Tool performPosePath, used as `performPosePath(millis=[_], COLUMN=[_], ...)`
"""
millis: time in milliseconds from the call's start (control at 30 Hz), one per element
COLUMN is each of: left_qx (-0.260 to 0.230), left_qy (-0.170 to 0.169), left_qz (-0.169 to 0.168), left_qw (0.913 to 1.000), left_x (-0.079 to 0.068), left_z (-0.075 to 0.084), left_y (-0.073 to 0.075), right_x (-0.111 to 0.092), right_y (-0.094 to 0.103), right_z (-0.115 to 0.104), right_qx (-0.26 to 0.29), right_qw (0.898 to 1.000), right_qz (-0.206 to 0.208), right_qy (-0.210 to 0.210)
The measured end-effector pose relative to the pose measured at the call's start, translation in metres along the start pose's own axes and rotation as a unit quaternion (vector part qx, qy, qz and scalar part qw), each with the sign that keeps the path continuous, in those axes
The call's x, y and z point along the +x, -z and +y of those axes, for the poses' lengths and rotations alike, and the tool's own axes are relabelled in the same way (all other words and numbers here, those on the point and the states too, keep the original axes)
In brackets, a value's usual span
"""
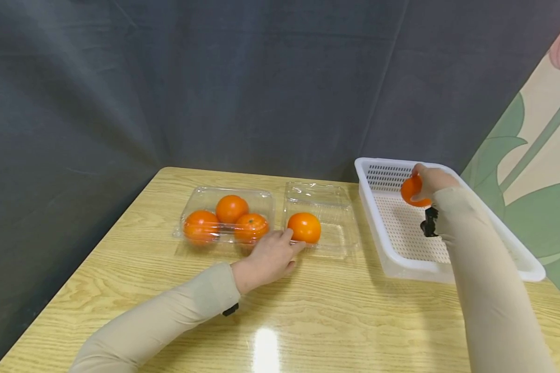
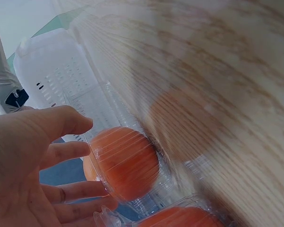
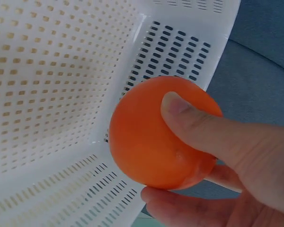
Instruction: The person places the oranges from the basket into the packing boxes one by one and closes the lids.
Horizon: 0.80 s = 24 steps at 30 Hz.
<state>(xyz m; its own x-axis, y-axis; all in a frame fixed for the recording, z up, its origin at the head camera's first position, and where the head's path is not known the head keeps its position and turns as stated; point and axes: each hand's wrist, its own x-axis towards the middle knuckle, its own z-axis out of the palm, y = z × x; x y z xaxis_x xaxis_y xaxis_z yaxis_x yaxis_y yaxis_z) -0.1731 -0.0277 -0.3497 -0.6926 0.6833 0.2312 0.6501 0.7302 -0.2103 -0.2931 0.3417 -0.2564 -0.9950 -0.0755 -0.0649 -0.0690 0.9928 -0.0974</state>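
Note:
Over the far end of the white basket point(image 1: 386, 248), my right hand point(image 1: 435, 181) grips an orange point(image 3: 163, 135) between thumb and fingers. My left hand point(image 1: 271, 257) is at the front edge of a clear plastic box point(image 1: 340, 235). Its fingers reach to the box wall, with the thumb apart from them in the left wrist view. One orange point(image 1: 304, 228) sits inside this box, right by the left fingertips. Just left of it, a clear plastic container point(image 1: 261, 199) holds three oranges point(image 1: 232, 209).
The basket has slotted walls and a perforated floor, and stands at the right of the wooden table point(image 1: 308, 321). A dark curtain point(image 1: 261, 88) hangs behind the table's back edge. At the far right is a floral panel point(image 1: 541, 171).

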Motion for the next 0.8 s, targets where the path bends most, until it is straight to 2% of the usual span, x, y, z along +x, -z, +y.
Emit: performPosePath(millis=[233,800], left_qx=[0.005,0.003], left_qy=[-0.003,-0.004], left_qz=[0.007,0.012], left_qw=[1.0,0.9999], left_x=[0.0,0.0], left_z=[-0.001,-0.001], left_y=[-0.001,-0.001], right_x=[-0.009,-0.012], right_y=[0.009,0.021], right_z=[-0.005,-0.013], right_qx=[0.004,0.033], right_qw=[1.0,0.999], right_qz=[-0.001,-0.012], right_qy=[0.004,-0.003])
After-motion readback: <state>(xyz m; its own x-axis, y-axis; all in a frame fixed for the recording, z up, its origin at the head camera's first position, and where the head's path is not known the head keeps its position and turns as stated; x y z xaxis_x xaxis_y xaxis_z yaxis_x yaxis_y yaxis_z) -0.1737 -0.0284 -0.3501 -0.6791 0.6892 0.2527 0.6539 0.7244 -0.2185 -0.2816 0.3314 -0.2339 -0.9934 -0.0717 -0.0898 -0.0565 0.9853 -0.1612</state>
